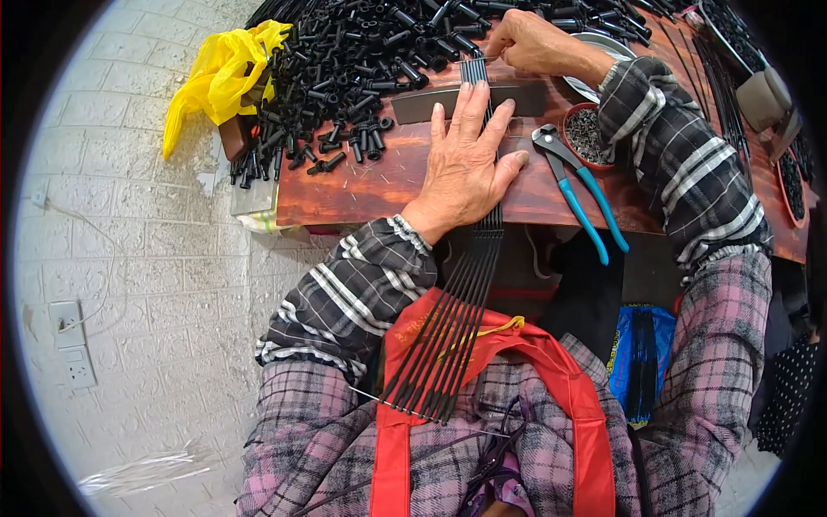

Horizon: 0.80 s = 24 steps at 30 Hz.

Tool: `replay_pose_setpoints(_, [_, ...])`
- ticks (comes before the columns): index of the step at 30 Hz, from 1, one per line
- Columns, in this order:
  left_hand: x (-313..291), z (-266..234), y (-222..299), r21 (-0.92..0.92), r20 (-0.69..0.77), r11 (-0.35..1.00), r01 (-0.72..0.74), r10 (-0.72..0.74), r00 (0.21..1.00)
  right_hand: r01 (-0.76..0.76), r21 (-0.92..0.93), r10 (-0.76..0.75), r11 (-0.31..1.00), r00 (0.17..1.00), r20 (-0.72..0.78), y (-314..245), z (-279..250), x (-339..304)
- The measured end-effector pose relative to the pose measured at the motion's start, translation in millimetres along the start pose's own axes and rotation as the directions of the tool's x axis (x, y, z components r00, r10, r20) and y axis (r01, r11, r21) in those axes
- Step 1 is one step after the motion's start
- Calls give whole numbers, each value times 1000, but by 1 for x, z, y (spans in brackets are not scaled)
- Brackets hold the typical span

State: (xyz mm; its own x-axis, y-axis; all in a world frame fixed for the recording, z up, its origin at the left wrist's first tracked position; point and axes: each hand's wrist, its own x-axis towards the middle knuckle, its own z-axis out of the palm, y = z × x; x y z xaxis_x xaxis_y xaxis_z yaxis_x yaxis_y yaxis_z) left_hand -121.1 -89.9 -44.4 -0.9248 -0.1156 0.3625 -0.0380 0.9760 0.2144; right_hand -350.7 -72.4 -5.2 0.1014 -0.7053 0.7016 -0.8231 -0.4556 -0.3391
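Floral cloth [515, 493]; black rods [481, 257] beneath spread left fingers [467, 114]; right fingers [508, 37] curled, hold unclear.

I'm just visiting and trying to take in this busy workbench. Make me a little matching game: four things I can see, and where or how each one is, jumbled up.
Things:
1. Person's bare left hand
2. Metal pliers with blue-green handles
3. Crumpled yellow plastic bag
4. Small round reddish bowl

Places and states:
A. Lying with handle ends past the reddish wooden table's front edge
B. Holding many tiny greyish pieces
C. Palm down, fingers spread, over thin black rods
D. Beside the white brick-patterned wall

Pairs: 1-C, 2-A, 3-D, 4-B
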Motion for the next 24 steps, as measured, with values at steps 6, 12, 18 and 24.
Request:
replay_pose_setpoints(6, [-1, -2, -1, 13, -10, 1000, -1, 1, 1000, -466, -208, 482, 860, 876, 31, -47, 1, 28])
replay_pose_setpoints(12, [4, 4, 0, 2, -44, 1000, -26, 26, 999, -430, -348, 437, 833, 897, -65, -58, -17, 20])
replay_pose_setpoints(18, [1, 6, -11, 87, -134, 996, -30, 41, 990, -610, -331, 608, 720, 325, 724, -172, -69, -16])
replay_pose_setpoints(24, [7, 17, -15, -80, -177, 991, -107, 92, 980, -538, -215, 227, 815, -45, 973, -238, 17, -113])
